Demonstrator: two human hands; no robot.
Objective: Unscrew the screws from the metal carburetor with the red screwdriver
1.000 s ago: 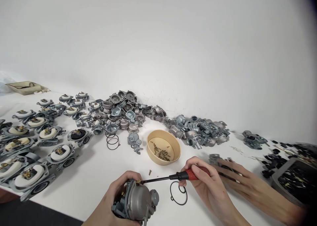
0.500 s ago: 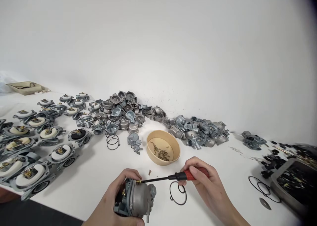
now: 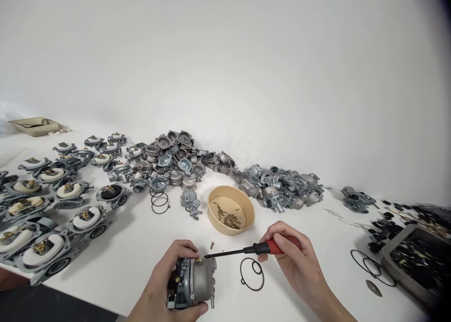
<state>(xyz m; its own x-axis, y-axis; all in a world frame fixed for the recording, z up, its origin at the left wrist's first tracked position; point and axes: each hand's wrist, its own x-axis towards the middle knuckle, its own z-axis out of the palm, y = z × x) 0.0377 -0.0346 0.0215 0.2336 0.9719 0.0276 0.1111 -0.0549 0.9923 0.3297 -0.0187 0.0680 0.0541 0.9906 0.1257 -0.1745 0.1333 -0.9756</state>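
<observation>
My left hand (image 3: 168, 284) is closed around a carburetor (image 3: 202, 284), whose rounded grey bowl faces right. A brass screw (image 3: 198, 260) shows at the top edge of that bowl. My right hand (image 3: 291, 251) grips a screwdriver (image 3: 273, 246) by its red and black handle. The dark shaft points left, and its tip is just above and right of the brass screw, seemingly apart from it. On the white table between my hands lie black rubber rings (image 3: 252, 275), and a loose screw (image 3: 212, 245) lies above the carburetor.
A yellow bowl (image 3: 213, 217) holds many small screws. Rows of opened carburetors (image 3: 86, 218) with white floats stand at left. Piles of metal bowls (image 3: 176, 155) and carburetor bodies (image 3: 282, 188) line the wall. A grey bin (image 3: 394, 261) of black parts is at right.
The screwdriver tip has left the brass screw, and my right hand has shifted slightly right. The carburetor has turned a little in my left hand.
</observation>
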